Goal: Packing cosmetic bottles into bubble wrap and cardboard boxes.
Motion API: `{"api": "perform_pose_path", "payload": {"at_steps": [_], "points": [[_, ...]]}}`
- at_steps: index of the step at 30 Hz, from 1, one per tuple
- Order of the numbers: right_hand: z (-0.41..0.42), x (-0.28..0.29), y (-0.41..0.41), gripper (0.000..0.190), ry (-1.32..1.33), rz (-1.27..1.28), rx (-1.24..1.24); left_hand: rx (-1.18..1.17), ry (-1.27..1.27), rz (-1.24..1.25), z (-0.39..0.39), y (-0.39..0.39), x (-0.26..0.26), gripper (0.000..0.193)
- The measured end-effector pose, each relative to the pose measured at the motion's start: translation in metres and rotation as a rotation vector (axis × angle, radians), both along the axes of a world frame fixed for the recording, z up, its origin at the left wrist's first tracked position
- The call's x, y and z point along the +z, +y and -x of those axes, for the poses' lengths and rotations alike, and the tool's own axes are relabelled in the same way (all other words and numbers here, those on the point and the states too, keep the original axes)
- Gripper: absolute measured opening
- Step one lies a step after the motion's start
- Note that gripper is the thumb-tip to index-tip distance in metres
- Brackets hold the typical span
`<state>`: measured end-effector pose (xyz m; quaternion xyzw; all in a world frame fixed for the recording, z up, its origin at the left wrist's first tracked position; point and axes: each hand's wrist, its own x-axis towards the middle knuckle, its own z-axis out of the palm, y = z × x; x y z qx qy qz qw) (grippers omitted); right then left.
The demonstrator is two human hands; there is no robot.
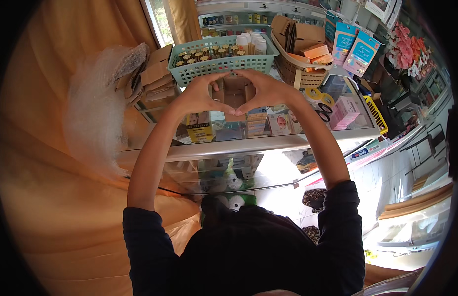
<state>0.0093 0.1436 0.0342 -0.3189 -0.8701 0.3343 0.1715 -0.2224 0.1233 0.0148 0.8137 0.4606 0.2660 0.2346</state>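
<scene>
My left hand (200, 93) and my right hand (269, 90) are raised over a glass display counter, curved towards each other in a heart shape. Their thumb tips meet at the bottom, and the index fingertips come close at the top. Neither hand appears to hold anything. Between them shows a small open cardboard box (234, 97) on the counter, its sides partly hidden by my fingers. Just behind stands a pale green plastic basket (188, 76) with gold-capped bottles (194, 57) and white-capped bottles (251, 41).
A brown woven-look basket (292, 70) holds cardboard and orange boxes. Rolls of tape (319, 95) and pink boxes (344, 113) sit at the counter's right. Folded cardboard (157, 76) and bubble wrap (95, 111) are at left, beside an orange curtain (40, 148). Cosmetics boxes lie under the glass.
</scene>
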Motion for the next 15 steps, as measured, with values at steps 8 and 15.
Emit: {"api": "perform_pose_path", "payload": {"at_steps": [8,15], "points": [[-0.001,-0.019,0.009,0.113,-0.03,-0.063,-0.023,0.009,-0.091,0.05,-0.002,-0.006,-0.007,0.107],[-0.003,-0.023,0.008,0.108,0.009,-0.155,-0.043,0.034,-0.08,0.109,-0.005,-0.009,0.002,0.104]]}}
